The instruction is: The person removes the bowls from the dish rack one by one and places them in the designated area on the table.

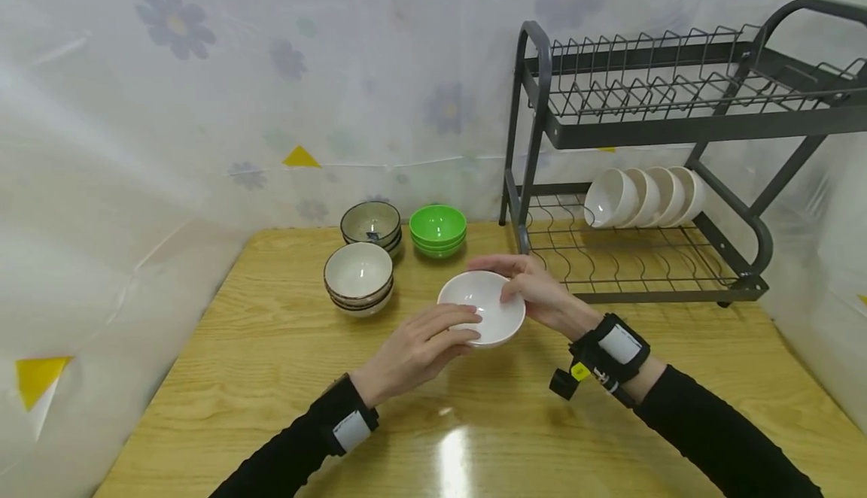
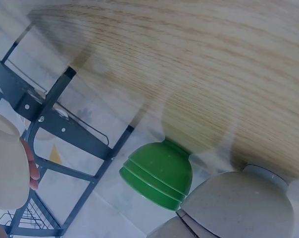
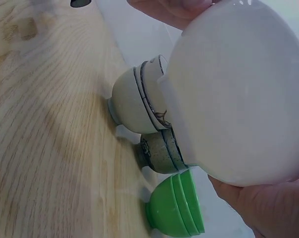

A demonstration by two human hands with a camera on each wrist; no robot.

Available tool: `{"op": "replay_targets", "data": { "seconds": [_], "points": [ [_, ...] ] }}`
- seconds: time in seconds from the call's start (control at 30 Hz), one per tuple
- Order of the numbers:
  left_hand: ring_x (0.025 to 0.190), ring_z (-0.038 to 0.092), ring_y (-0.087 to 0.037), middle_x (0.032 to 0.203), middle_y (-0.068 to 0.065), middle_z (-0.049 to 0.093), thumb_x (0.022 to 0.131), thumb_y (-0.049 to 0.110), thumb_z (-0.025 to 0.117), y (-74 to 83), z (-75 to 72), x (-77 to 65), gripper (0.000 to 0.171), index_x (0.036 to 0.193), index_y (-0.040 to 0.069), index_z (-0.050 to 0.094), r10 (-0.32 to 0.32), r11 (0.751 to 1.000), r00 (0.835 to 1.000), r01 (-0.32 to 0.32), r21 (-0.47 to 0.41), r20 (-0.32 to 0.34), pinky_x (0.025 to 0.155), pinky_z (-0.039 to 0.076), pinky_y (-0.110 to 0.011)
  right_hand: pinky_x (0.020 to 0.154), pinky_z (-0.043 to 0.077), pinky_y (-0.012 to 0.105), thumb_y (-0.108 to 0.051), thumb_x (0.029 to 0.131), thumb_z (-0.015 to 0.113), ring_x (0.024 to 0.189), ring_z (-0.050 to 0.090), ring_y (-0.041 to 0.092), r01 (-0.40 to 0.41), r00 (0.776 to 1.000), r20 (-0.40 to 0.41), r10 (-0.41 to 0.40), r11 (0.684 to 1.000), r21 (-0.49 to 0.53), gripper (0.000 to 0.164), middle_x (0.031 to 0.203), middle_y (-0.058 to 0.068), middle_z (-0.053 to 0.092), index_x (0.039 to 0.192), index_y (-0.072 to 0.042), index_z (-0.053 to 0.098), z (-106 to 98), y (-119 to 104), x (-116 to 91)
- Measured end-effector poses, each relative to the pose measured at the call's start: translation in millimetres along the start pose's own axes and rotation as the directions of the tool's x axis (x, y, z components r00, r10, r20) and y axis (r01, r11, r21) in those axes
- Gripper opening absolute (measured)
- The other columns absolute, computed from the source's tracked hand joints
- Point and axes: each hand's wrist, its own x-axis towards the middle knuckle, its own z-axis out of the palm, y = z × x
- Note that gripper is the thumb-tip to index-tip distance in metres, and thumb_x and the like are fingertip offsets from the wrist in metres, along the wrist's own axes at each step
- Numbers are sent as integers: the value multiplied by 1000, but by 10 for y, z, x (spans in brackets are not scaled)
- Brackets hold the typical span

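A plain white bowl [image 1: 493, 304] is held above the table between both hands, tilted with its inside towards the head camera. My right hand [image 1: 535, 287] grips its right side, thumb over the rim and fingers behind. On the left side, my left hand [image 1: 423, 340] holds the rim with its fingers reaching over it; the thumb is hidden in the head view. From the right wrist, the underside of the white bowl [image 3: 238, 94] fills much of the picture. Its side also shows in the left wrist view, with fingertips of the right hand [image 2: 31, 166] against it.
A dark two-tier dish rack [image 1: 650, 137] stands at the right, several white bowls [image 1: 609, 198] upright on edge in its lower tier. Behind the hands are stacks of green bowls [image 1: 438, 225], grey patterned bowls [image 1: 370, 223] and dark-rimmed cream bowls [image 1: 357, 272] on the wooden table [image 1: 271, 347].
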Motion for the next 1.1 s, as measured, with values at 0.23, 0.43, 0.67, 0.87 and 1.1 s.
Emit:
{"op": "replay_targets", "data": {
  "seconds": [0.23,0.43,0.67,0.87,1.1],
  "points": [
    [116,67,-14,122,-2,71,92,15,72,-9,14,-5,17,109,11,70,17,999,1000,-17,43,1,107,53,-27,86,60,28,20,74,44,113,63,16,2,1000,15,-2,1000,10,71,129,-3,66,139,-4,58,-12,30,-4],
    [104,71,-13,110,-1,75,87,11,75,-39,22,-50,16,104,9,73,-23,996,1000,22,88,4,98,57,-23,93,56,27,8,91,49,124,56,21,19,999,50,-15,996,-85,64,156,18,41,153,0,37,-64,35,-36],
    [100,72,-12,103,2,78,88,12,74,-77,-1,-88,10,98,14,74,-141,984,987,130,123,80,94,58,-23,128,24,48,-16,108,43,154,22,38,76,993,104,-62,989,-127,56,166,23,20,158,-1,22,-159,53,-104],
    [98,72,-13,100,3,78,88,11,76,-142,11,-123,13,100,14,74,-211,970,971,195,142,109,91,60,-26,128,19,52,-21,108,45,154,21,42,114,991,93,-99,977,-180,56,165,23,23,157,-2,26,-208,36,-197],
    [101,72,-16,102,2,78,90,10,74,-247,57,-129,12,101,15,76,-315,940,934,283,191,170,92,60,-31,123,27,60,-23,107,49,150,32,42,156,988,69,-141,932,-326,53,162,21,33,154,-4,35,-218,18,-306]
  ]
}}
